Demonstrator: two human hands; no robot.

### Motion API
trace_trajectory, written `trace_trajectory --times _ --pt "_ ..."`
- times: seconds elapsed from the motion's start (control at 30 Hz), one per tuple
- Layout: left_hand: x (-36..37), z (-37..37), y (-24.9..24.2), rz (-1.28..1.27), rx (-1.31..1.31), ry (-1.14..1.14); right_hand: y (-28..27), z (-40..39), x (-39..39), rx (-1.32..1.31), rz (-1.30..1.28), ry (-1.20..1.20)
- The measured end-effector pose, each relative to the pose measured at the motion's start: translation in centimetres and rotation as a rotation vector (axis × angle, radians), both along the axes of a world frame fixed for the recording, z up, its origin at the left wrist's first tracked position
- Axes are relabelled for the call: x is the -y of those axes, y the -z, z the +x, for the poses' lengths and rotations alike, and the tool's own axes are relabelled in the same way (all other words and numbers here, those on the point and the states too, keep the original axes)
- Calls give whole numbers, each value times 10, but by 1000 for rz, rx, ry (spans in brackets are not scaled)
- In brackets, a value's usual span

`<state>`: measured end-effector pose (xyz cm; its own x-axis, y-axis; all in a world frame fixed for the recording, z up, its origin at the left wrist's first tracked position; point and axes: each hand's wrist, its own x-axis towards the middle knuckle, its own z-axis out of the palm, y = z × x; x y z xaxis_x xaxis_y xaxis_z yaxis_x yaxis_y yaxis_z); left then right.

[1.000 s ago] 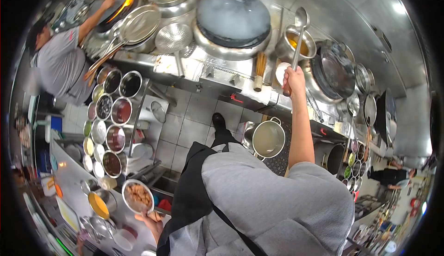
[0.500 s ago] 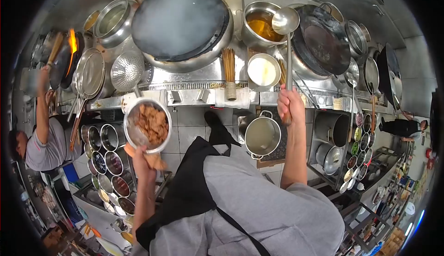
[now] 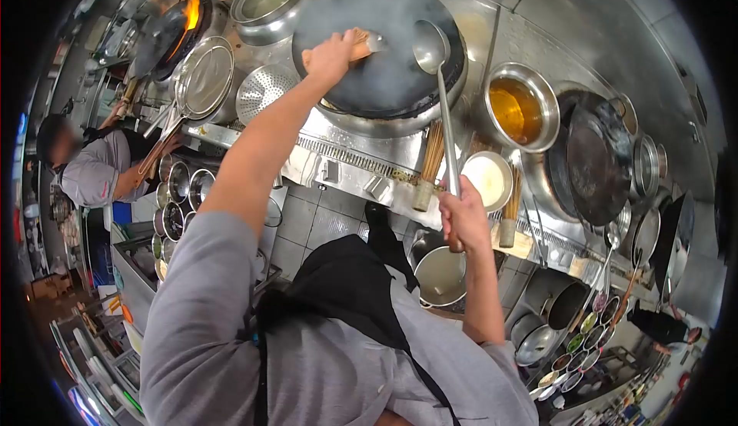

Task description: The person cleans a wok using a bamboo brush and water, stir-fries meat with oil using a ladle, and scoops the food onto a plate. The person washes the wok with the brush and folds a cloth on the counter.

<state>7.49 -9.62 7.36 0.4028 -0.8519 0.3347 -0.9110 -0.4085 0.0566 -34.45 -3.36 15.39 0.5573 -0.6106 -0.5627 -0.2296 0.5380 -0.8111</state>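
Note:
My left hand (image 3: 332, 58) reaches over the left part of the large dark wok (image 3: 400, 91), closed on an orange cloth (image 3: 360, 46). A small shiny metal piece shows at the cloth's right end; I cannot make out what it belongs to. Steam hazes the wok. My right hand (image 3: 465, 218) grips the handle end of a long metal ladle (image 3: 446, 118), whose bowl hangs over the wok's right side. I cannot make out the metal bowl of brown meat pieces from the earlier frame.
Right of the wok stand a pot of amber oil (image 3: 516, 111), a white-filled bowl (image 3: 487, 180) and bamboo brushes (image 3: 432, 164). A perforated strainer (image 3: 265, 91) lies left. Another person (image 3: 104, 168) works beside a flaming wok (image 3: 173, 38). A stockpot (image 3: 442, 276) stands below the counter.
My left hand has moved forward and right, from above the floor to over the wok. The ladle has swung from the oil pot to the wok. The view has shifted left.

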Motion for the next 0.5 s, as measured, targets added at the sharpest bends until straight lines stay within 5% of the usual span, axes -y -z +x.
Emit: trace_trajectory --times 0.23,0.37,0.5 --pt "16 35 -33 -331 153 -22 4 8 -5 -14 -121 13" --pt "-29 52 -28 -75 96 -61 -2 23 1 16 -148 -5" --pt "-88 50 -34 -738 -764 -686 -25 49 -18 264 135 104"
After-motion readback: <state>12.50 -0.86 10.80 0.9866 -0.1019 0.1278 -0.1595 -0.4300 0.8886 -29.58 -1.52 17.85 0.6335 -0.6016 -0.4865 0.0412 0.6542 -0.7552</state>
